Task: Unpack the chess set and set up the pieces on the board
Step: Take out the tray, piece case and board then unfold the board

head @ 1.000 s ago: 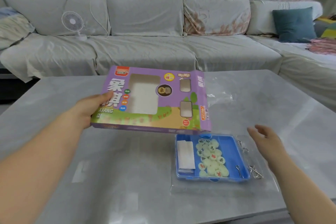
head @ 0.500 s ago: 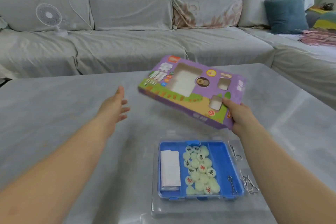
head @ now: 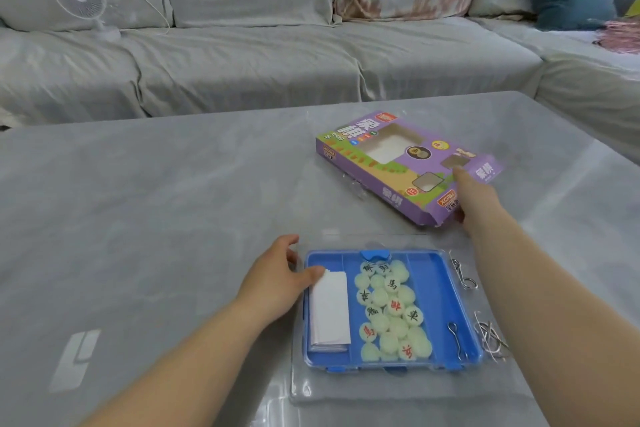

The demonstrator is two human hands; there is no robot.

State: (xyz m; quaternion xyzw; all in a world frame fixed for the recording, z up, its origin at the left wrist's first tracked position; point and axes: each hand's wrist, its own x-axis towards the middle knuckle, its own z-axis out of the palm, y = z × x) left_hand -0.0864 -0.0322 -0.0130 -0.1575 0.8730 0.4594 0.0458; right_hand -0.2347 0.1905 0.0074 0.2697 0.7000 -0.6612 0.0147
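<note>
The left hand (head: 277, 276) rests its thumb on the folded sheet (head: 330, 312) in the tray (head: 434, 291); whether it grips cannot be told. The right hand (head: 475, 199) grasps the box (head: 388, 163), right of centre. The pieces (head: 391, 308) lie heaped in the tray at lower centre, with no board spread yet. The bench (head: 156, 218) is grey, with a sofa (head: 242, 55) behind.

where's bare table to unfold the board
The widest bare patch is the left half of the grey table, left of the left hand and blue plastic tray. A smaller strip lies beyond the purple cardboard box, which the right hand holds. Crowded: between box and tray, and by the metal wire puzzles on the right.
</note>
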